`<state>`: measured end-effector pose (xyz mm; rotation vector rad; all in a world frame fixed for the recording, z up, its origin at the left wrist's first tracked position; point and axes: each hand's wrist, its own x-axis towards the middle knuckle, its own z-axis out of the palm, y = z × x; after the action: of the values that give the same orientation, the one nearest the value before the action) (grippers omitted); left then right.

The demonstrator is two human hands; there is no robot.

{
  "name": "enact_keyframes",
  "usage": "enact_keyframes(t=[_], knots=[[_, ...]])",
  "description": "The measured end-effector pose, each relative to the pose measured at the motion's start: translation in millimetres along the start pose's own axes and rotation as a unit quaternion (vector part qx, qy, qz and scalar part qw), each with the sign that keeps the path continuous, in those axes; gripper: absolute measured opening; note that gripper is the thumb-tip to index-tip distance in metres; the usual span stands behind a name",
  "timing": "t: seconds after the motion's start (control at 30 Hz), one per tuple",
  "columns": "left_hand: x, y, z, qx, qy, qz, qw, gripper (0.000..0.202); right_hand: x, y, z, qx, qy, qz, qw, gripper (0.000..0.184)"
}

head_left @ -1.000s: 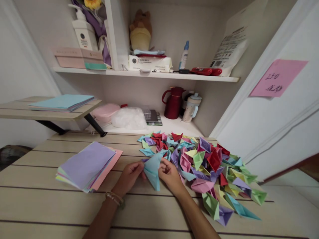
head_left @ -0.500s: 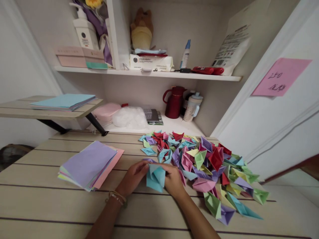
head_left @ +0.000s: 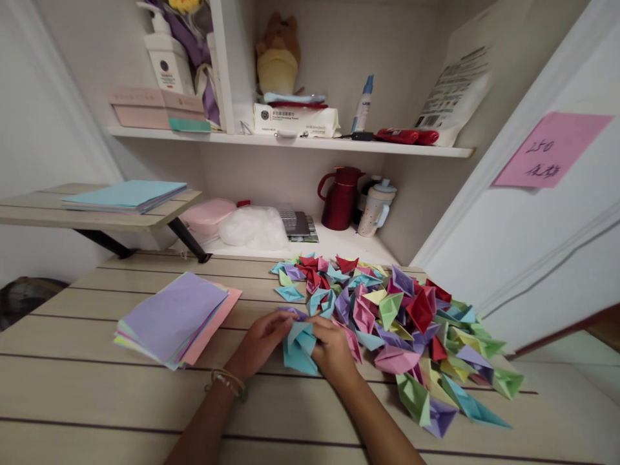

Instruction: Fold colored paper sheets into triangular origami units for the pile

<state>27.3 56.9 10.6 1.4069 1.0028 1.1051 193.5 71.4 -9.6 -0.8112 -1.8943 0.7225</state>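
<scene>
Between my two hands is a partly folded piece of light-blue paper [head_left: 299, 352], held just above the table. My left hand [head_left: 264, 341] pinches its upper left edge, with thumb and fingers together. On the other side my right hand [head_left: 330, 345] grips the right edge, its fingertips partly hidden behind the paper. A purple folded paper piece [head_left: 294, 312] shows just beyond my fingers. To the right lies a large heap of folded paper boats [head_left: 387, 310] in red, pink, green, yellow, purple and blue. A pink boat [head_left: 349, 339] lies close to my right hand.
A stack of coloured paper sheets [head_left: 174, 316] lies on the slatted table [head_left: 121, 407] at left. More sheets [head_left: 126, 196] sit on a raised wooden stand [head_left: 29, 210]. At the back stand a red jug [head_left: 340, 200] and a pale tumbler [head_left: 375, 210], below a shelf [head_left: 290, 143].
The light-blue paper has turned slightly and its folds look different. My right fingers have shifted a little along its edge. The camera view has moved very slightly.
</scene>
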Motion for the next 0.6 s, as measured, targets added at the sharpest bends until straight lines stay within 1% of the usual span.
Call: enact_keyframes(t=[0.07, 0.17, 0.27, 0.37, 0.43, 0.6], knots=[[0.2, -1.3, -0.1, -0.030, -0.009, -0.007, 0.999, 0.029, -0.7, 2.2, 0.9, 0.002, 0.007, -0.009, 1.000, 0.032], [0.1, -5.7, -1.8, -0.075, -0.023, -0.028, 0.997, 0.035, 0.5, 3.3, 0.7, 0.020, 0.017, -0.012, 1.000, 0.036], [-0.2, -10.3, -3.2, -0.100, -0.022, -0.044, 0.994, 0.039, 2.7, 1.2, -1.0, 0.033, 0.003, -0.003, 0.999, 0.038], [-0.5, -12.4, -3.4, -0.102, -0.021, -0.055, 0.993, 0.039, 3.3, -0.3, -2.2, 0.045, -0.019, -0.011, 0.999, 0.044], [-0.3, -11.9, -3.3, -0.097, -0.028, -0.054, 0.993, 0.039, 2.5, 0.6, -2.1, 0.058, -0.028, -0.026, 0.998, 0.041], [1.3, -7.8, -3.4, -0.066, -0.001, -0.029, 0.997, 0.030, -0.4, 5.4, -0.5, 0.078, -0.008, -0.040, 0.996, 0.035]])
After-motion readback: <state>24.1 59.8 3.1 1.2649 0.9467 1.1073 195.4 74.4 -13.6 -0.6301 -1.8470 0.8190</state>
